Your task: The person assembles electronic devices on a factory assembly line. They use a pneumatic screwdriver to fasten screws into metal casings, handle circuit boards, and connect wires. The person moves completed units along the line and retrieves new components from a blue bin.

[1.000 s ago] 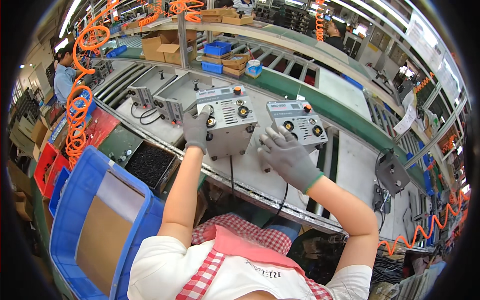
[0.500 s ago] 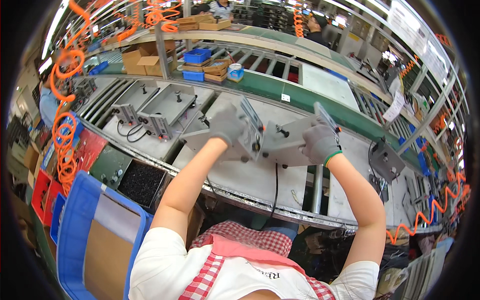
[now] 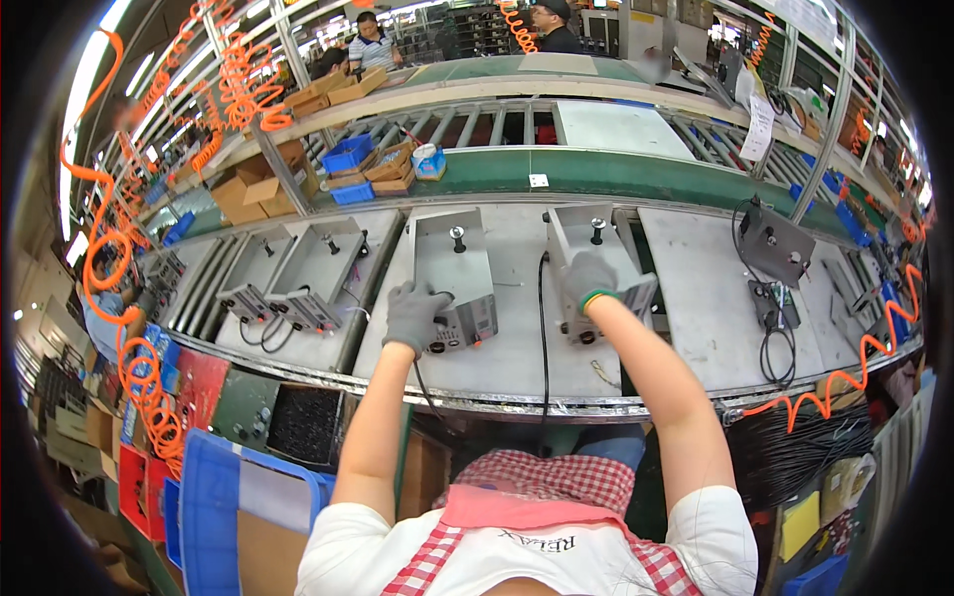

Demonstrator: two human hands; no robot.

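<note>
Two grey open-topped metal cases lie side by side on a pale board in front of me, each with a post standing up inside and a front panel with knobs. My left hand (image 3: 411, 316), in a grey glove, grips the near left corner of the left case (image 3: 452, 256) by its front panel. My right hand (image 3: 588, 277), also gloved, is closed over the front panel of the right case (image 3: 581, 230); its fingertips are partly hidden. A black cable (image 3: 544, 338) runs between the cases down over the table edge.
Two similar cases (image 3: 316, 260) stand to the left, with rollers (image 3: 204, 288) beyond. On the right are a grey box (image 3: 775, 243) and a circuit board (image 3: 773, 305). A bin of black small parts (image 3: 303, 422) and a blue crate (image 3: 211, 497) sit near left. Orange coiled hoses (image 3: 835, 382) hang at both sides.
Both cases, tilted up in my hands before, now rest flat on the board, apart and squared to me. My left hand has moved left and down, my right hand left. My view has shifted.
</note>
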